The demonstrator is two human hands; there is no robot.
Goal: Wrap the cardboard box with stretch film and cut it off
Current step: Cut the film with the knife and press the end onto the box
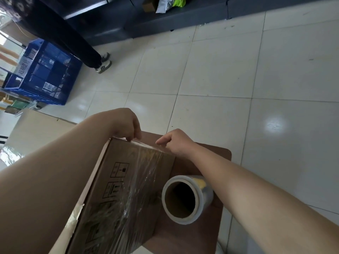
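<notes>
A brown cardboard box (102,195) with printed handling symbols rests tilted on a small brown table (216,154). Clear stretch film (139,180) lies wrinkled across the box's upper face, up to its far edge. The film roll (185,198) stands on end on the table, right beside the box, its hollow core facing me. My left hand (126,125) pinches the film at the box's far top edge. My right hand (174,142) presses on the film at the same edge, a little to the right, its fingers curled.
A blue plastic crate (45,74) sits on the tiled floor at the left. Another person's legs and sneakers (102,63) are behind it. Dark shelving (165,19) runs along the back. A beige surface (36,129) lies at the left of the table.
</notes>
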